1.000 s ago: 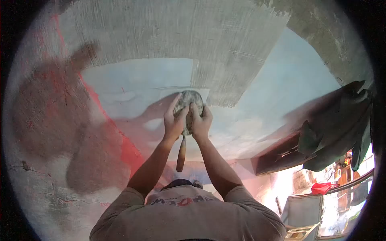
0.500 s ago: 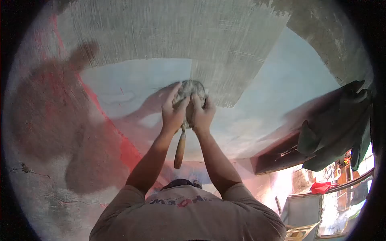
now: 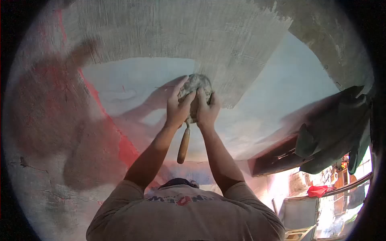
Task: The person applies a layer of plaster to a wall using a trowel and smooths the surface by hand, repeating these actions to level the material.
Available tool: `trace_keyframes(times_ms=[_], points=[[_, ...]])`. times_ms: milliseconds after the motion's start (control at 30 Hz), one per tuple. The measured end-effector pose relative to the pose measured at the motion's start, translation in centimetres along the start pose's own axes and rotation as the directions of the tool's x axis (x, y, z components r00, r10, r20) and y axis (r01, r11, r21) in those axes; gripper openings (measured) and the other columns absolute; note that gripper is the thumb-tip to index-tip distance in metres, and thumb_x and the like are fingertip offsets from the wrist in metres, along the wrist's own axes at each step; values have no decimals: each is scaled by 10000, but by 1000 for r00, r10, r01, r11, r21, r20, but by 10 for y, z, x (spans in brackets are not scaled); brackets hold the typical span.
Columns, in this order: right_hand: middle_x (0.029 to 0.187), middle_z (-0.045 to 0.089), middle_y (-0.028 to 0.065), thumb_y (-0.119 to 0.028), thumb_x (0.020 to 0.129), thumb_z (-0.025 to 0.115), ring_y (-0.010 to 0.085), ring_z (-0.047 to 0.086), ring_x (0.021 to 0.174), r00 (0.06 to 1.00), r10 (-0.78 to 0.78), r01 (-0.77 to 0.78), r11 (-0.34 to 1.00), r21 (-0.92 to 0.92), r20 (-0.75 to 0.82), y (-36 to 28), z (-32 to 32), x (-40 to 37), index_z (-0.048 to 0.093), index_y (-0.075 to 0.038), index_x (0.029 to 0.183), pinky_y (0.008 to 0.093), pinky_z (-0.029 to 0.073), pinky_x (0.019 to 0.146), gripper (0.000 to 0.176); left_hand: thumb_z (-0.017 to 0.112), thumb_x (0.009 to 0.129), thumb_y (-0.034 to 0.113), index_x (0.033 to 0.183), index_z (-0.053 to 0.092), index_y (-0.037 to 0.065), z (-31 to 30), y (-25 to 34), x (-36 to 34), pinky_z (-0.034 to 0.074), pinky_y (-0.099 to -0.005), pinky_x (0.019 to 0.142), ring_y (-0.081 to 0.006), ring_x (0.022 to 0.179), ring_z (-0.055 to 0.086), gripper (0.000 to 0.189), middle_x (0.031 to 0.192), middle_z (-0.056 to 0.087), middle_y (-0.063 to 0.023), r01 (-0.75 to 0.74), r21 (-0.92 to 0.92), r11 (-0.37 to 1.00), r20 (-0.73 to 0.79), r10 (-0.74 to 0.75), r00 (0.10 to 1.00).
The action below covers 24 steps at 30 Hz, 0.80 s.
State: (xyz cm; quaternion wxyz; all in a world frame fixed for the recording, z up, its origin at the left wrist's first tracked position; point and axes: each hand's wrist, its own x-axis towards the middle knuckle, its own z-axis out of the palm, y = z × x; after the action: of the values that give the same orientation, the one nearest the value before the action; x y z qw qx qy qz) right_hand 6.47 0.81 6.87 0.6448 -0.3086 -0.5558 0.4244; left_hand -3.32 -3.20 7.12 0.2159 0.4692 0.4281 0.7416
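Note:
My left hand [image 3: 177, 106] and my right hand [image 3: 207, 108] are raised side by side in front of the wall. Between them is a trowel, its blade smeared with wet grey plaster [image 3: 198, 82]. Fingers wrap the two sides of the blade, with both thumbs on the near face. The trowel's wooden handle [image 3: 183, 146] points down, and neither hand is on it. Whether the blade touches the wall behind is hidden by my hands.
Combed grey plaster [image 3: 161, 38] covers the upper wall, beside a smooth pale blue area [image 3: 277, 84]. A red stripe [image 3: 98, 98] runs down the left. Dark cloth [image 3: 333, 128] hangs at right, above a red cloth [image 3: 317, 190] and a framed opening.
Both hands and the trowel have shifted slightly up and to the right across the wall. The grip on the blade looks the same.

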Motion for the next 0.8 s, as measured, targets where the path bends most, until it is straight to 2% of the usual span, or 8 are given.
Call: trace_keyframes(times_ms=[67, 167, 233, 400, 500, 633, 733, 800], points=[[1021, 726, 85, -147, 997, 708, 135, 627, 976, 1000, 18, -16, 994, 108, -16, 37, -8, -23, 682, 47, 1142, 314, 519, 872, 243, 669, 974, 65, 1485, 526, -41, -7, -18, -27, 467, -346, 1099, -211, 1282, 609, 541, 1396, 649, -166, 34, 22, 999, 9, -34, 999], [1045, 726, 90, -98, 998, 688, 138, 634, 970, 995, 99, -99, 995, 0, 33, 51, -24, -58, 673, 63, 1259, 300, 521, 865, 307, 665, 974, 40, 1526, 477, -40, -21, -49, -59, 463, -333, 1106, -198, 1302, 592, 588, 1438, 619, -157, 95, 28, 995, 38, -96, 995], [1063, 737, 99, -73, 1001, 676, 140, 646, 976, 998, -16, 20, 998, 65, -64, 22, -7, -57, 667, 65, 1312, 296, 526, 872, 339, 650, 982, 27, 1555, 440, -34, -22, -32, -62, 442, -336, 1128, -203, 1308, 585, 613, 1460, 596, -153, 108, -39, 993, 39, -106, 994], [1187, 754, 125, -32, 1015, 650, 136, 663, 1081, 996, 57, -67, 986, 150, 74, 38, -7, -39, 714, 65, 1277, 278, 515, 971, 287, 634, 967, -42, 1622, 325, -14, -36, -46, -52, 433, -349, 1152, -195, 1338, 556, 725, 1527, 526, -150, 95, -136, 986, 129, -78, 989], [1170, 757, 105, -39, 1016, 655, 120, 656, 1077, 992, -38, 28, 996, 85, 120, 39, -1, -37, 720, 60, 1272, 267, 515, 955, 282, 634, 968, -40, 1612, 344, -21, -32, -38, -47, 441, -350, 1146, -198, 1340, 554, 707, 1518, 532, -161, 39, -107, 994, 48, -34, 998], [1216, 756, 130, -47, 1011, 672, 135, 663, 1096, 986, 113, -125, 987, 100, 121, 29, 1, -37, 720, 37, 1294, 279, 514, 983, 299, 640, 970, -29, 1568, 416, -46, -22, -25, -45, 451, -345, 1133, -205, 1337, 559, 639, 1503, 551, -162, 93, -104, 990, -41, -98, 994], [1057, 763, 63, -60, 1008, 682, 86, 629, 930, 996, 4, -8, 999, 38, 94, 31, 3, -36, 721, 1, 1313, 251, 524, 859, 314, 651, 968, -16, 1552, 446, -43, -24, -34, -43, 451, -336, 1125, -195, 1325, 566, 620, 1491, 565, -153, 10, -55, 998, -42, -13, 999], [1085, 767, 82, -61, 1009, 679, 96, 643, 963, 992, 86, -86, 996, -6, 90, 16, 6, -35, 721, 6, 1310, 258, 526, 882, 312, 651, 969, -9, 1546, 458, -40, -26, -26, -38, 452, -329, 1119, -190, 1314, 572, 609, 1487, 569, -151, 23, -37, 999, -45, -25, 999]])
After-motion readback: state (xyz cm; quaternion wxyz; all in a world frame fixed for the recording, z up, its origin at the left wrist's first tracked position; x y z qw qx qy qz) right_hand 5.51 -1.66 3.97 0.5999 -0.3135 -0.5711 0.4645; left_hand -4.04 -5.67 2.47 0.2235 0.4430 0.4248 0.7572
